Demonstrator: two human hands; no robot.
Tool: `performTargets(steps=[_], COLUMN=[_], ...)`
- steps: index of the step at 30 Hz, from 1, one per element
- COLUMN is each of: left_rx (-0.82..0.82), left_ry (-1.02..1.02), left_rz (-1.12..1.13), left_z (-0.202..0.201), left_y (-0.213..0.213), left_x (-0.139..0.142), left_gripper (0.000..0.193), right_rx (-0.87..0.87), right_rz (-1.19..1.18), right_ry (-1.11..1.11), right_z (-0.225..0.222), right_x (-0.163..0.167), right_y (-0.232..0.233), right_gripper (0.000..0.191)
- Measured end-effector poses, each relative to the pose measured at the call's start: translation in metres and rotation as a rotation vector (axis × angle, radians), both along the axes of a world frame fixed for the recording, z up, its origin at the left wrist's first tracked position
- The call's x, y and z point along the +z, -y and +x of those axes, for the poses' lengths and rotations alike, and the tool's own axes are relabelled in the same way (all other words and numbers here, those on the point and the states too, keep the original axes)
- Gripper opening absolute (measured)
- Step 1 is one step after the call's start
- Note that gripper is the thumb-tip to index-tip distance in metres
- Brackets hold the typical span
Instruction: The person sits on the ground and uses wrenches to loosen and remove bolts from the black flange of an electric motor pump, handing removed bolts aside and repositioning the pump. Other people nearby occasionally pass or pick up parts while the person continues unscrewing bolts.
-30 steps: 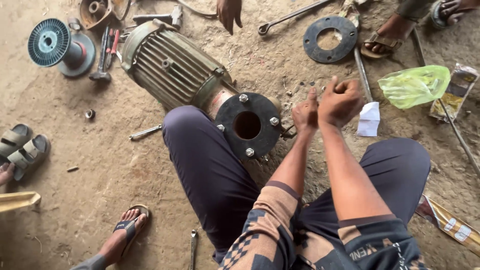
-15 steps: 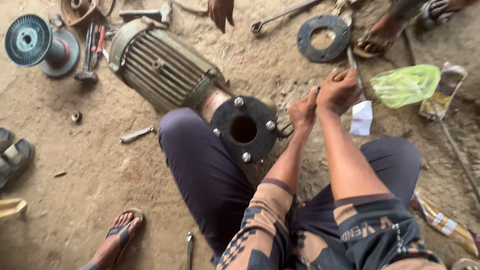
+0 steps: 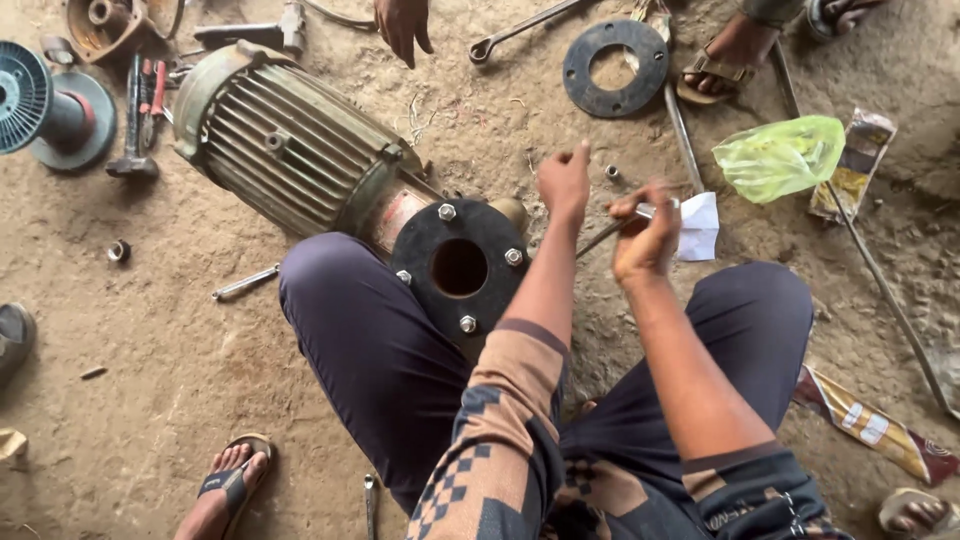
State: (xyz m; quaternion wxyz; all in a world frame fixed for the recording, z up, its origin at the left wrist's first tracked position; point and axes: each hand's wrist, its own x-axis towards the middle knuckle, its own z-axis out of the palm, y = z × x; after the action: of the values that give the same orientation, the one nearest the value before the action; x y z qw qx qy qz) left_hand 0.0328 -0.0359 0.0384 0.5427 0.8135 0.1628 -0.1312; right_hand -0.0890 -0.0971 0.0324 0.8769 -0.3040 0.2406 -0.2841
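You sit on the dirt floor with a ribbed electric motor lying on its side just beyond your left knee, its round black flange facing you with a centre hole and four bolts around it. Your right hand is closed around a thin metal rod, fingers curled tight on its upper end, and the rod slants down and left toward the flange edge. Your left hand is raised just beside it, above the right rim of the flange; its fingers look loosely curled with one pointing up, and whether they hold anything cannot be told. A folded white paper lies on the floor just behind your right hand. Farther off to the right sit a green plastic bag and a long bar running along the ground. A black ring plate and a spanner lie at the top, near another person's hand and sandalled foot. At the far left stand a blue spool and a hammer, well apart from your hands.
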Motion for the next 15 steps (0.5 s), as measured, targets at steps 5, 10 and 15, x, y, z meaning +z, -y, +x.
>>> performTargets(steps=[5,10,15], left_rx=[-0.285,-0.816,-0.893], left_ry=[0.281,0.312,0.426], left_rz=[0.318,0.441,0.693], left_z=[0.037,0.031,-0.003], left_y=[0.016,-0.036,-0.123], left_x=[0.062,0.128,0.123], left_gripper=[0.12,0.084,0.056], right_rx=[0.216,0.24,0.051], right_rz=[-0.408,-0.497,-0.473], right_ry=[-0.165,-0.294,-0.632], right_z=[-0.022,-0.02,0.015], right_x=[-0.06,-0.103,-0.105], right_y=[-0.032,-0.054,-0.065], right_gripper=[0.024,0.053,0.06])
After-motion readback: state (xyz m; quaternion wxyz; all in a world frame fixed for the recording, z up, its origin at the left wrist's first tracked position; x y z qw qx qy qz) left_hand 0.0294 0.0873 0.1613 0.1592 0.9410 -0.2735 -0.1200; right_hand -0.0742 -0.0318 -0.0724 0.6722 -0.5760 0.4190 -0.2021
